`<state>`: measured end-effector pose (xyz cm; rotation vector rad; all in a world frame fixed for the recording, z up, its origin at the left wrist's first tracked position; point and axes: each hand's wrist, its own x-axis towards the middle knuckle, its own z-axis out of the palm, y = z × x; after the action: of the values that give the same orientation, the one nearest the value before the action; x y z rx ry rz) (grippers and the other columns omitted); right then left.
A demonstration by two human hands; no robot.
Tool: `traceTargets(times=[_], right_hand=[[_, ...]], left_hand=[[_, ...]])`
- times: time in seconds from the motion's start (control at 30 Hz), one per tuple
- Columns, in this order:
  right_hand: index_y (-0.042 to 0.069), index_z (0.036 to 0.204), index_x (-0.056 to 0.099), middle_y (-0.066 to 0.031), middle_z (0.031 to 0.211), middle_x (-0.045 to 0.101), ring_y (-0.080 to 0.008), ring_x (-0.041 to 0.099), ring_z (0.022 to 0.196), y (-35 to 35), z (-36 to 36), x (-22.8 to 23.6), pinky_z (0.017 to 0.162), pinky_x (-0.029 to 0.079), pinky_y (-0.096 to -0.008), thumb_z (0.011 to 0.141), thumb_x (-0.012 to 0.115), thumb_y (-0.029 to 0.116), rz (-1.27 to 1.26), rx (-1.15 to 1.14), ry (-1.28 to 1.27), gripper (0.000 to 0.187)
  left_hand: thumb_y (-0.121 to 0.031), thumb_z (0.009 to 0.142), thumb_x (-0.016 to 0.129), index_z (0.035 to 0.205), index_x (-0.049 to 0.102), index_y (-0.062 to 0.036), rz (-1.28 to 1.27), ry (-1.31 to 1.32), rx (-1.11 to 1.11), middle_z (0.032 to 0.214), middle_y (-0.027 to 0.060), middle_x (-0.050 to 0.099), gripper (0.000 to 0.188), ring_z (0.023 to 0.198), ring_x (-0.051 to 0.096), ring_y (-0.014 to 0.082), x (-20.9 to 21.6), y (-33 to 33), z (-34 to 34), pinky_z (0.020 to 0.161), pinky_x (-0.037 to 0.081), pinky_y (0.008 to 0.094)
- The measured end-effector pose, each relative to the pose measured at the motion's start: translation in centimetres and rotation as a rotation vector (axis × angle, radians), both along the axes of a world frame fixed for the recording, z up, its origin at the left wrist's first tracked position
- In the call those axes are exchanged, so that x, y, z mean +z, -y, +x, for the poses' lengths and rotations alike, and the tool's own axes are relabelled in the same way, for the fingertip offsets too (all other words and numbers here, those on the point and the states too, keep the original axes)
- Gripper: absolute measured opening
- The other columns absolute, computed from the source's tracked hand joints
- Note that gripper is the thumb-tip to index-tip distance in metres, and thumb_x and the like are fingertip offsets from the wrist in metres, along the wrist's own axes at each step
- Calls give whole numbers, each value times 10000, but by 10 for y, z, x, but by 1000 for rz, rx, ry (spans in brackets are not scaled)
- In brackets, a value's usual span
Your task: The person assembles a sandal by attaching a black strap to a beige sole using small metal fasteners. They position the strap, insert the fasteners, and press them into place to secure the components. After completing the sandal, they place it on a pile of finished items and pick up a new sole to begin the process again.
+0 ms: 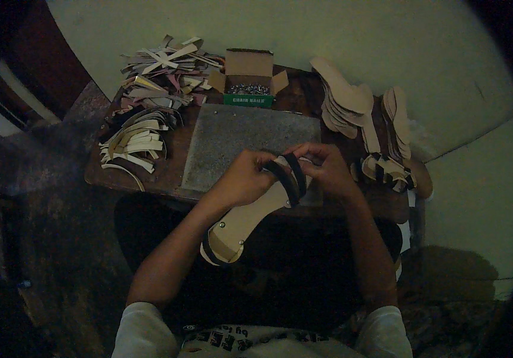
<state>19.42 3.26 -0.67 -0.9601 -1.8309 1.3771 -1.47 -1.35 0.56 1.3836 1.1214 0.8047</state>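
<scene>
A sandal (250, 218) with a beige sole and black straps is held up over my lap, its heel end pointing down to the left. My left hand (246, 178) grips the sandal along its left edge, close to two black straps (291, 178). On the other side, my right hand (327, 166) has its fingers pinched at the toe end, by the strap ends. Fingertips there are partly hidden by the straps. Round metal studs (222, 225) and another black strap (207, 249) show at the heel. A grey slab (247, 128) lies behind my hands.
A green open box of nails (248, 100) stands at the back of the wooden table (176, 146). Strips of cut material (164, 62) and cream straps (134, 143) are heaped at left. Stacked beige soles (346, 101) and a finished-looking sandal (388, 172) are at right.
</scene>
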Motion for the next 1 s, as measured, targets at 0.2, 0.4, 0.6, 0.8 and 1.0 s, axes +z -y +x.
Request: traceTargets(times=[0.2,0.4,0.6,0.8,1.0], right_hand=[[0,1069,657,-96,1073,679,-167,623,1008,4,-5,4,937,472,-332,810,660,14,-32,-44,-42,259],[6,1086,681,-73,1035,690,-150,623,980,10,-11,13,933,466,-319,823,586,8,4,-20,22,279],[-1,1063,689,-78,1015,694,-151,625,975,9,-9,15,920,475,-320,809,564,-13,45,-18,73,284],[18,1068,694,-100,1004,704,-158,643,957,3,-4,7,910,493,-325,825,560,-26,27,-2,30,281],[15,1044,702,-92,964,709,-157,651,934,1,0,7,888,501,-314,830,556,-35,16,16,54,264]], left_hand=[[-135,856,632,951,715,-8,73,-36,-7,790,90,701,179,702,644,127,-12,-5,0,625,499,307],[-118,834,621,969,721,-24,189,-60,-19,805,113,707,193,722,656,151,-15,-5,-3,645,502,324],[-113,822,618,971,720,-25,211,-107,2,786,124,701,201,679,645,157,-21,-7,-1,623,496,334],[-142,824,630,964,715,-17,100,-174,-9,670,90,646,206,586,586,120,-7,-3,1,537,462,329],[-193,849,641,927,721,-13,148,-160,6,672,108,654,212,599,591,125,-15,-5,4,558,470,333]])
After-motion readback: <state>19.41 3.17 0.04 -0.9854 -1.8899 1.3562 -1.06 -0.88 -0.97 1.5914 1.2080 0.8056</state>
